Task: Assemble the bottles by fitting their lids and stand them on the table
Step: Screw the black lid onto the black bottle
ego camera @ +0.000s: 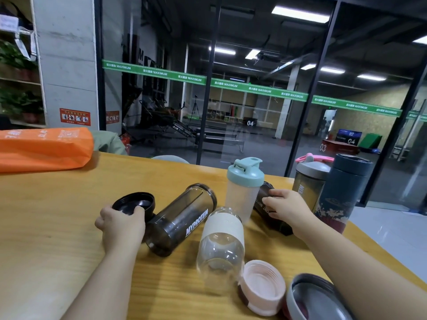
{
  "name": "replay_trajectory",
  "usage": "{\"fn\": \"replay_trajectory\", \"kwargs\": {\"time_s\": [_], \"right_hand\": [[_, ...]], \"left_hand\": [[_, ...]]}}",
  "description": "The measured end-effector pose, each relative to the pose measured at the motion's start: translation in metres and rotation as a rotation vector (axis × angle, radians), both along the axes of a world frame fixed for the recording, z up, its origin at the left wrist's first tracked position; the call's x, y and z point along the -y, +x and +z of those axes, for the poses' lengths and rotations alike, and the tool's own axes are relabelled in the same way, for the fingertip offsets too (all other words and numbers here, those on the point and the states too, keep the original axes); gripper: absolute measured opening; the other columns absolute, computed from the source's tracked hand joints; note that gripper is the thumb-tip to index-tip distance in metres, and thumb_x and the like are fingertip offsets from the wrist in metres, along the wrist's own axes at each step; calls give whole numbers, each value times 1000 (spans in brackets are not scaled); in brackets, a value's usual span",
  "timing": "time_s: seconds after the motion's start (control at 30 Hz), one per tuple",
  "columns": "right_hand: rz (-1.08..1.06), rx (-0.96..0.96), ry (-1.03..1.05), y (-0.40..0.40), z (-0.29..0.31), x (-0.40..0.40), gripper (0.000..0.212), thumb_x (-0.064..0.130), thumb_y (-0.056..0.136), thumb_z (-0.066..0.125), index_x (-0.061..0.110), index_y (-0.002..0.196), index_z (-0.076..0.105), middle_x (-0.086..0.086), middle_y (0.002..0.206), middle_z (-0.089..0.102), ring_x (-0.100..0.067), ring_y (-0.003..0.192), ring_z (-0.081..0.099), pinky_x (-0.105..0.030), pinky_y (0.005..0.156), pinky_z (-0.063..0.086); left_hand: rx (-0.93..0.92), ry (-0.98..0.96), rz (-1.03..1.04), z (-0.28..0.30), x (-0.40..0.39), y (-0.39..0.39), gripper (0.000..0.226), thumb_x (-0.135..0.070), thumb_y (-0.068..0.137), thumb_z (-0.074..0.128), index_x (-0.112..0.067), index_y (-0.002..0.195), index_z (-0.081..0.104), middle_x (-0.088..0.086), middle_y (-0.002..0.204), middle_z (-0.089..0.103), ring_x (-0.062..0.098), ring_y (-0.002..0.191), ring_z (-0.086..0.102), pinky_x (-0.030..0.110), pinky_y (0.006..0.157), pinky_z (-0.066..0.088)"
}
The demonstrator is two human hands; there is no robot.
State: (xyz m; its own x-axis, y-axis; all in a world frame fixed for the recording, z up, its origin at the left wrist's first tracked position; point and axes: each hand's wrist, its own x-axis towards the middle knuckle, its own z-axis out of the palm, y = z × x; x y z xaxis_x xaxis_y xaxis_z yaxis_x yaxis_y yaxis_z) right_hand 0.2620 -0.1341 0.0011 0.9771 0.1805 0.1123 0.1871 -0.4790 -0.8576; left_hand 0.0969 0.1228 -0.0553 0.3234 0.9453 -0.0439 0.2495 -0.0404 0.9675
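Both grips busy: left grip (122, 218) pinches the black lid (134, 202), right grip (285, 205) wraps the dark bottle (265, 199) beside it for capping.

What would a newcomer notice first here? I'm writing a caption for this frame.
Probably the smoky MYPROTEIN bottle lying lidless mid-table, with the left hand gripping a black lid beside it. Next, the right hand on a dark bottle lying behind the upright teal-lidded shaker.
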Motion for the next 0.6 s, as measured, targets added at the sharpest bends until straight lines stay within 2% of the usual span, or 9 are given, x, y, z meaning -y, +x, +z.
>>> {"fn": "replay_trajectory", "kwargs": {"time_s": [0.1, 0.17, 0.23, 0.33, 0.43, 0.5, 0.6], "right_hand": [[-19, 156, -51, -4, 3, 13, 37, 17, 88, 63, 15, 123, 56, 2, 103, 63, -11, 85, 58, -30, 77, 55], [-17, 290, -169, -7, 1, 21, 31, 19, 89, 61, 17, 120, 58, 3, 102, 64, -12, 90, 58, -23, 74, 50], [5, 391, -300, -11, -2, 27, 29, 18, 89, 61, 18, 119, 59, 2, 109, 65, -12, 95, 58, -22, 80, 50], [14, 476, -501, -14, -8, 32, 38, 20, 88, 63, 20, 125, 55, -1, 124, 60, -16, 110, 55, -30, 91, 52], [-18, 468, -610, -12, -11, 33, 54, 28, 85, 67, 22, 134, 44, -2, 133, 52, -19, 120, 49, -36, 99, 48], [-44, 416, -634, -11, -13, 33, 63, 34, 83, 68, 22, 137, 39, -4, 135, 49, -22, 121, 47, -38, 100, 47], [-82, 356, -680, -8, -16, 31, 69, 41, 80, 69, 21, 137, 35, -6, 134, 48, -25, 120, 48, -39, 99, 47]], "left_hand": [[21, -22, 2, -2, 0, 1, 66, -23, 88, 57, -9, 145, 25, 16, 147, 28, 46, 99, 59, 48, 86, 47], [35, -27, -4, -2, 2, 2, 65, -19, 89, 56, -7, 145, 25, 14, 149, 27, 45, 106, 54, 43, 79, 42], [57, -31, -7, -2, 5, 1, 64, -16, 90, 55, -6, 146, 25, 12, 151, 25, 45, 107, 50, 41, 77, 37], [77, -38, -12, -3, 4, 1, 63, -15, 90, 54, -6, 146, 26, 11, 150, 25, 40, 94, 50, 42, 75, 39], [84, -62, -3, -5, 0, 1, 52, -15, 89, 52, -1, 137, 38, 12, 144, 30, 40, 87, 53, 44, 75, 45], [97, -90, 34, -5, -1, 1, 46, -16, 87, 52, 0, 130, 45, 13, 139, 33, 45, 93, 59, 50, 81, 51], [137, -139, 59, -5, -2, 2, 48, -13, 85, 52, -1, 131, 45, 12, 140, 34, 46, 97, 61, 54, 86, 52]]}}
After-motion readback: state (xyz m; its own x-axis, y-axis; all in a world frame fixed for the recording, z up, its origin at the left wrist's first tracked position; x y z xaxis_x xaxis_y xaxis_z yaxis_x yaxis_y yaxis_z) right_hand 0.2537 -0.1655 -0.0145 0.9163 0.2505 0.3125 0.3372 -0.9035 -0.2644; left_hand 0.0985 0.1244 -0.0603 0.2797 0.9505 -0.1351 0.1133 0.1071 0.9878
